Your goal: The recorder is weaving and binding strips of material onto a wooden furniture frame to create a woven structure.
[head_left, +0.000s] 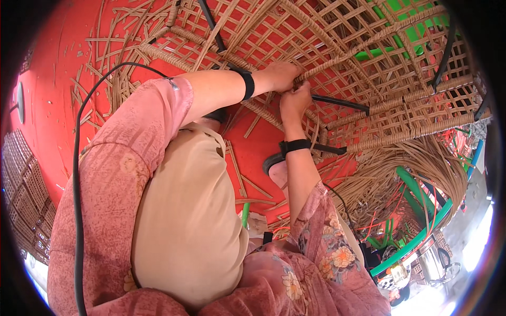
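Note:
A large wicker frame (363, 120) of open brown lattice with wrapped edges spans the upper right. My left hand (282, 76) reaches in across it, its fingers closed at one of the wrapped bars. Right beside it, my right hand (296, 102) is closed too, thumb and fingertips pinched together and almost touching the left. What is between the right fingertips is too small and hidden to make out. Dark bars (340, 101) jut from the frame close to my right hand. Both wrists wear black straps.
Loose brown weaving strips (113, 73) litter the red floor covering (47, 131) at the left. A thick bundle of strips (406, 163) lies at the right, near a green hoop (421, 237) and a metal mug (433, 258). A black cable (79, 184) runs down my left side.

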A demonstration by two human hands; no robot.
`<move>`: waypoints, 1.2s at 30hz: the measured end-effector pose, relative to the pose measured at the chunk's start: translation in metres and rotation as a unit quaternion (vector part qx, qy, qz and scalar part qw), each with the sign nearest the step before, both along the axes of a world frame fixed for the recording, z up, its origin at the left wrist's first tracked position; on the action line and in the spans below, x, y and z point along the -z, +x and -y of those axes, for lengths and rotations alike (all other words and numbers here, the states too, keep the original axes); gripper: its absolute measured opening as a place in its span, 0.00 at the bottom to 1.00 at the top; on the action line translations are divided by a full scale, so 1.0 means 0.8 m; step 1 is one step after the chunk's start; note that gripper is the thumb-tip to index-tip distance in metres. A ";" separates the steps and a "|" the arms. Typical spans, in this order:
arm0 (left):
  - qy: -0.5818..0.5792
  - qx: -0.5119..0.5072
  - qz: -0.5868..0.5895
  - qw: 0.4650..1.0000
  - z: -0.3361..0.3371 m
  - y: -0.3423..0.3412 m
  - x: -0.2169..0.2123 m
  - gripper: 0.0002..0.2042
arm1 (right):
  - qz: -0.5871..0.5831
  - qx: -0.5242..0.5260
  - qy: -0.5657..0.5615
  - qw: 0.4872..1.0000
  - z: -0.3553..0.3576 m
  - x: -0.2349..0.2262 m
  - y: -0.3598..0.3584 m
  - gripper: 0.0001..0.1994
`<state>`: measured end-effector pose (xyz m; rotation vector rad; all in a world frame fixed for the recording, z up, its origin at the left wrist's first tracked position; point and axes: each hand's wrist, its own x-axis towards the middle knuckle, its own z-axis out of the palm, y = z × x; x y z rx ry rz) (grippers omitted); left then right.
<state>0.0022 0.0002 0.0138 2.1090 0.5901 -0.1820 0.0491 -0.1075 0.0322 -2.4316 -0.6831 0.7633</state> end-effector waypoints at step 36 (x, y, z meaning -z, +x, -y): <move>0.197 0.170 -0.062 0.964 0.006 -0.013 -0.004 0.15 | -0.272 0.210 0.223 0.912 0.003 0.017 0.003 0.24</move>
